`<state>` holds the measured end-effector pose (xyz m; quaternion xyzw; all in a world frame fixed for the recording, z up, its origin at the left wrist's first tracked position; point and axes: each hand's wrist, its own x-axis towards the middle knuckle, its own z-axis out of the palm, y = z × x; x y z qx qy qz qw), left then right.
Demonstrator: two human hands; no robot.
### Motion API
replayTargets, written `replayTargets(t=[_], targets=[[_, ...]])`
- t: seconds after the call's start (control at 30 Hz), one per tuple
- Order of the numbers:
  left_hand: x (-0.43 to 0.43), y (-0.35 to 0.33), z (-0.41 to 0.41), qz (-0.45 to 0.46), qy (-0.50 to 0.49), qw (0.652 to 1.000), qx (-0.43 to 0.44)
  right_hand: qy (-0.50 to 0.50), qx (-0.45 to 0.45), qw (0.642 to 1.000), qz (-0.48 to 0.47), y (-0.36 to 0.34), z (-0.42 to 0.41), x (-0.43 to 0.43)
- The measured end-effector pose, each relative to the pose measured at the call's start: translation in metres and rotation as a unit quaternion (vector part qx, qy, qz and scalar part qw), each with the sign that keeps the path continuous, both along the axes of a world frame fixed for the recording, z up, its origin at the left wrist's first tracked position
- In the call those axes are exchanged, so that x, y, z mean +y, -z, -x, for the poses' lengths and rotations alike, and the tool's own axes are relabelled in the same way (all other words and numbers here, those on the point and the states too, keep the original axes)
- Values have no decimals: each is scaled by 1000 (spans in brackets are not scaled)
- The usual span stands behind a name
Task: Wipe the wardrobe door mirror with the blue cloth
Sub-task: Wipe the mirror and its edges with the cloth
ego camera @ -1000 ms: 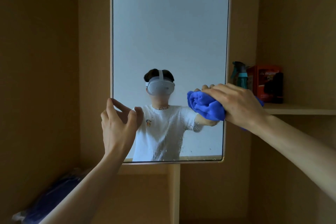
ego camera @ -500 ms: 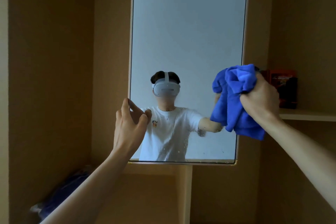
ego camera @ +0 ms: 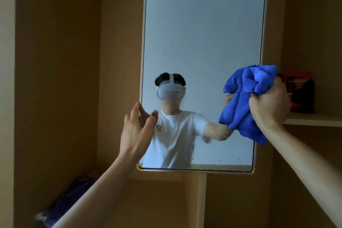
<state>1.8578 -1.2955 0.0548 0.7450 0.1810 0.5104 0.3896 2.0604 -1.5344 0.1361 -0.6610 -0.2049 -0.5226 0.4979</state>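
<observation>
The tall wardrobe door mirror (ego camera: pixel 203 33) fills the middle of the head view, framed in pale wood, with droplets and smears on its lower part. My left hand (ego camera: pixel 136 133) grips the mirror's left edge low down, thumb on the glass. My right hand (ego camera: pixel 269 105) is closed on the bunched blue cloth (ego camera: pixel 244 98), held at the mirror's right edge in front of the glass; I cannot tell whether the cloth touches it. The mirror reflects a person in a white shirt and a headset.
A wooden shelf (ego camera: pixel 314 121) at the right carries a red and black box (ego camera: pixel 300 92), partly behind my right hand. Wardrobe panels surround the mirror. A dark blue bundle (ego camera: pixel 70 200) lies at the lower left. A vertical divider (ego camera: pixel 202 200) stands below the mirror.
My right hand turned from lying flat on the cloth against the glass to gripping it bunched upright at the mirror's right edge. The view shifted, so the mirror now sits further right. The left hand stayed on the edge.
</observation>
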Motion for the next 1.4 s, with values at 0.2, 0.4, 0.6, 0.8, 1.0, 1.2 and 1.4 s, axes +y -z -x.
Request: replayTargets(t=[0.2,0.4,0.6,0.8,1.0,1.2,1.4], targets=[[-1,1,9,-9,23,1000,-2,-20,-4,999,29,-3,27,25],[5,7,10,3,48,999,-4,-53,-7,992,117,-10,78,89],[10,8,12,22,75,997,-10,-60,-37,980,186,-12,117,139],[8,9,15,59,120,991,-24,-48,-70,965,248,-10,133,156],[9,11,16,62,137,988,-35,-56,-111,931,343,-13,136,159],[10,11,13,58,147,986,-48,-33,-157,898,410,-17,140,156],[13,11,16,97,148,982,-63,-8,-208,866,454,-6,142,158]])
